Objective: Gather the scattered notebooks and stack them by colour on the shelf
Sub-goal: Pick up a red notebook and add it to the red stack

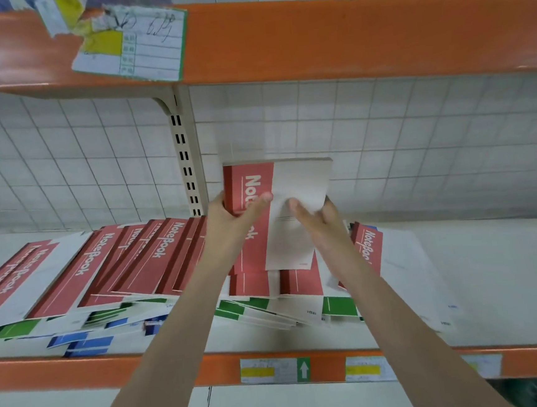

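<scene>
White-tiled wall backs the shelf (494, 281). Left hand (229, 213) and right hand (317, 218) jointly grip a red notebook bundle (259, 184), long axis running 12 to 6 o'clock. Scattered red notebooks (148, 256) lie at 9 o'clock, nearer the left hand.

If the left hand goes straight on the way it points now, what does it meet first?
Probably the white tiled back wall behind the shelf; the left hand already grips the red notebook stack, which would arrive first. Depth is unclear.
</scene>
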